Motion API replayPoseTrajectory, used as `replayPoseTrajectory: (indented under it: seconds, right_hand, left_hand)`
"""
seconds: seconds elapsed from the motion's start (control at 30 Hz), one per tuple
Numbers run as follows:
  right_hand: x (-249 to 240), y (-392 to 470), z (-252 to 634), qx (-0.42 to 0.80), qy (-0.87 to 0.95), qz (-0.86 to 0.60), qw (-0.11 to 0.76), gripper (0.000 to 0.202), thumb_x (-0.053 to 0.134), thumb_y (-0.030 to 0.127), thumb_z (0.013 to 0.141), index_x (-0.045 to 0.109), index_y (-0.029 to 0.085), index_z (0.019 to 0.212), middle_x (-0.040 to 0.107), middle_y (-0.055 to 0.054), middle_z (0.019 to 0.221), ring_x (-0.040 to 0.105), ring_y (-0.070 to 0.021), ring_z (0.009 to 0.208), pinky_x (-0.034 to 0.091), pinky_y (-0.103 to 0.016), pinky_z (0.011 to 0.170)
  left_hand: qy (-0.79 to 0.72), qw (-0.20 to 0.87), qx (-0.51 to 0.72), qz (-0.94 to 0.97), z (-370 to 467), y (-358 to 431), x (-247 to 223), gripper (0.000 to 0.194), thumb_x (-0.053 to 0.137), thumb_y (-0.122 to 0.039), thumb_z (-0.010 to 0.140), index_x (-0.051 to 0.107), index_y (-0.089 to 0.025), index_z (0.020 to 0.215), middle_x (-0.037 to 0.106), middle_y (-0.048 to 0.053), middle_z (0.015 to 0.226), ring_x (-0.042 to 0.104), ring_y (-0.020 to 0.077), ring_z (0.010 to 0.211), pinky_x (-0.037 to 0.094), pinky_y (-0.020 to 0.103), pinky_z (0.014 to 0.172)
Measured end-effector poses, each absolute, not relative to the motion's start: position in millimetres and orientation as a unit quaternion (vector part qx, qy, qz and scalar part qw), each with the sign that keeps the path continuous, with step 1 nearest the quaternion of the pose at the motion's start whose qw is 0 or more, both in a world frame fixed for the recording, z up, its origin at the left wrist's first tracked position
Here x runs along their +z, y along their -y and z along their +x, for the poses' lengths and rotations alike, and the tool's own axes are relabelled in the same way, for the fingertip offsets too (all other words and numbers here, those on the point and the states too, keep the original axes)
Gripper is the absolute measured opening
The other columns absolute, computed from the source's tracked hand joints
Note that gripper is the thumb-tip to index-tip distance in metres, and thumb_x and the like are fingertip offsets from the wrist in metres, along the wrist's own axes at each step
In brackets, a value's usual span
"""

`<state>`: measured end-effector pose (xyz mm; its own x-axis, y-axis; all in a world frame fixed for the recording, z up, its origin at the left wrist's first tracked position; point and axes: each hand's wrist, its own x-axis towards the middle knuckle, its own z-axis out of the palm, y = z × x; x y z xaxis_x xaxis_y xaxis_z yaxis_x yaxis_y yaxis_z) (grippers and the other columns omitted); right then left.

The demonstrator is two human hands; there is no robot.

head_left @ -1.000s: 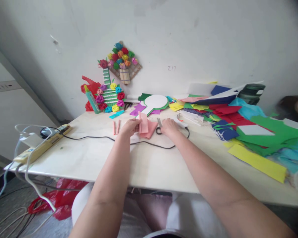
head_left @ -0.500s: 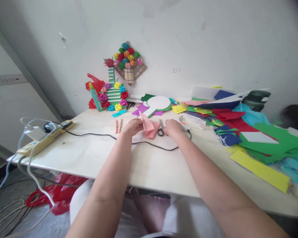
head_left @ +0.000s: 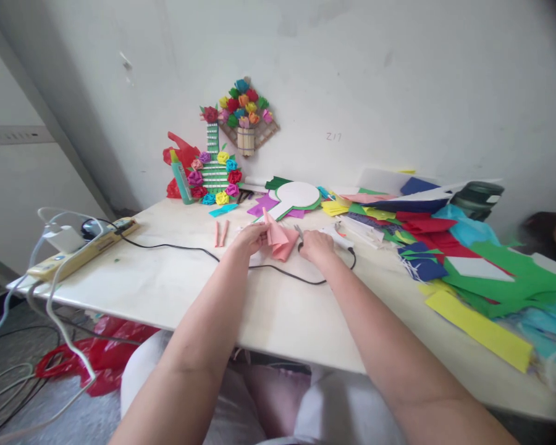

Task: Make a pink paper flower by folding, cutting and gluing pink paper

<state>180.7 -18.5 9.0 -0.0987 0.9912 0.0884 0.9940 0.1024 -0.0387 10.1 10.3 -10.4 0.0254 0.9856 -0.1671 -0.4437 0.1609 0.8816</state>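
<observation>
The left hand (head_left: 254,237) pinches a sheet of pink paper (head_left: 283,245) by its left edge, near the middle of the table (head_left: 176,287); the paper is folded, with one corner pointing up. The right hand (head_left: 317,246) is just beside it, fingers at the black handle of the scissors (head_left: 299,232) (whether they grip it or only touch it, I cannot tell). The scissors' blades point away from the person, close to the paper's right side. Two narrow pink rolls (head_left: 220,233) lie to the left of the left hand. A black cord (head_left: 287,273) runs across the table in front of the paper. Behind it lies a white round shape with a handle (head_left: 299,194), and coloured sheets (head_left: 514,272) are heaped at the right.
</observation>
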Motion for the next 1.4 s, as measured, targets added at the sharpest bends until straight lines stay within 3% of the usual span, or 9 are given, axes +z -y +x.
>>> replayPoseTrajectory:
  seconds: [0.43, 0.53, 0.67, 0.83, 0.9, 1.03, 1.23, 1.4]
  right_hand:
    - [9, 1, 210, 0.039, 0.705, -0.693, 0.147, 0.038, 0.056, 0.018, 0.067, 0.063, 0.019, 0.104, 0.066, -0.011, 0.102, 0.061, -0.0243, 0.096, 0.046, -0.030, 0.074]
    - [3, -8, 214, 0.102, 0.678, -0.693, 0.221, 0.041, 0.058, 0.016, 0.066, 0.061, 0.018, 0.107, 0.068, -0.011, 0.093, 0.065, -0.0221, 0.079, 0.048, -0.028, 0.064]
    - [-1, -14, 209, 0.276, 0.620, -0.650, 0.343, 0.046, 0.063, 0.021, 0.067, 0.057, 0.014, 0.112, 0.067, -0.009, 0.078, 0.061, -0.0163, 0.051, 0.042, -0.023, 0.040]
    - [7, 0, 193, 0.435, 0.563, -0.547, 0.441, 0.022, 0.061, 0.027, 0.073, 0.061, 0.012, 0.090, 0.057, -0.001, 0.054, 0.051, -0.0091, 0.039, 0.024, -0.016, 0.027]
    - [13, 8, 186, 0.473, 0.564, -0.507, 0.449, 0.016, 0.059, 0.026, 0.076, 0.059, 0.012, 0.085, 0.056, 0.000, 0.052, 0.050, -0.0080, 0.038, 0.022, -0.015, 0.026]
    - [19, 22, 175, 0.513, 0.587, -0.471, 0.412, 0.014, 0.057, 0.027, 0.079, 0.056, 0.013, 0.082, 0.059, 0.000, 0.053, 0.053, -0.0089, 0.039, 0.032, -0.016, 0.029]
    - [16, 29, 166, 0.561, 0.604, -0.474, 0.312, 0.034, 0.045, 0.046, 0.084, 0.054, 0.015, 0.094, 0.067, -0.008, 0.067, 0.063, -0.0172, 0.051, 0.045, -0.023, 0.036]
    - [11, 22, 169, 0.538, 0.607, -0.485, 0.326, 0.037, 0.047, 0.050, 0.082, 0.054, 0.019, 0.100, 0.067, -0.008, 0.071, 0.063, -0.0169, 0.053, 0.046, -0.024, 0.037]
  left_hand:
    - [-0.452, 0.640, 0.561, 0.268, 14, -12, -11, 0.011, 0.048, -0.006, 0.080, 0.053, -0.012, 0.072, 0.057, 0.003, 0.058, 0.057, 0.0107, 0.051, 0.047, 0.021, 0.050]
    - [-0.443, 0.648, 0.564, 0.258, 16, -9, -8, 0.013, 0.047, -0.004, 0.080, 0.053, -0.012, 0.072, 0.058, 0.003, 0.058, 0.057, 0.0102, 0.051, 0.047, 0.019, 0.050]
    - [-0.452, 0.645, 0.569, 0.236, 20, -2, -1, 0.017, 0.046, -0.002, 0.080, 0.052, -0.013, 0.069, 0.057, 0.001, 0.056, 0.056, 0.0081, 0.048, 0.045, 0.016, 0.047]
    - [-0.420, 0.667, 0.571, 0.229, 23, 2, 3, 0.018, 0.046, -0.001, 0.079, 0.052, -0.013, 0.067, 0.056, 0.001, 0.054, 0.055, 0.0084, 0.045, 0.043, 0.016, 0.045]
    - [-0.409, 0.668, 0.577, 0.230, 24, 1, 2, 0.018, 0.045, -0.001, 0.079, 0.052, -0.012, 0.067, 0.055, 0.001, 0.053, 0.054, 0.0085, 0.044, 0.043, 0.017, 0.045]
    - [-0.413, 0.655, 0.593, 0.220, 27, -3, -2, 0.018, 0.045, -0.001, 0.078, 0.052, -0.012, 0.067, 0.055, 0.001, 0.052, 0.054, 0.0086, 0.043, 0.044, 0.018, 0.046]
    - [-0.419, 0.639, 0.611, 0.206, 27, -5, -3, 0.016, 0.045, -0.004, 0.078, 0.052, -0.013, 0.067, 0.055, 0.000, 0.051, 0.053, 0.0091, 0.043, 0.045, 0.020, 0.050]
    - [-0.440, 0.638, 0.591, 0.221, 25, -9, -7, 0.012, 0.045, -0.009, 0.080, 0.054, -0.013, 0.074, 0.058, 0.003, 0.056, 0.058, 0.0130, 0.048, 0.048, 0.024, 0.053]
